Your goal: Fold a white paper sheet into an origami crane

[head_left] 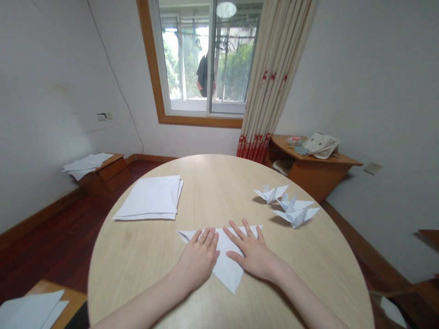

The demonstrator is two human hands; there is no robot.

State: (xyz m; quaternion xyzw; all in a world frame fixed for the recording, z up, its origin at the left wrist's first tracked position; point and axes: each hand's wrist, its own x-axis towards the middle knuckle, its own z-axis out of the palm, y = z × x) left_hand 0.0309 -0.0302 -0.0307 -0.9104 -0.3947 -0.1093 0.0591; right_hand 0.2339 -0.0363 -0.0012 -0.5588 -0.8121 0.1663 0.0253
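Note:
A sheet of white paper [228, 269], folded into a triangle, lies on the round table with one corner pointing toward me. My left hand [202, 253] rests on its left part, fingers stretched out and close together. Flat on the right part is my right hand [252, 251], with its fingers spread. Both hands press along the far folded edge, and at the left tip the paper layers gape a little. Beyond my right hand stand several folded white paper cranes [297, 215], wings out. A stack of white square paper [149, 198] sits beyond my left hand.
The round wooden table [137, 265] fills the middle. Behind it are a window [206, 68] and a long curtain [274, 68]. A wooden cabinet [308, 176] with items on top stands at the right; a low drawer unit [111, 173] bears papers at the left.

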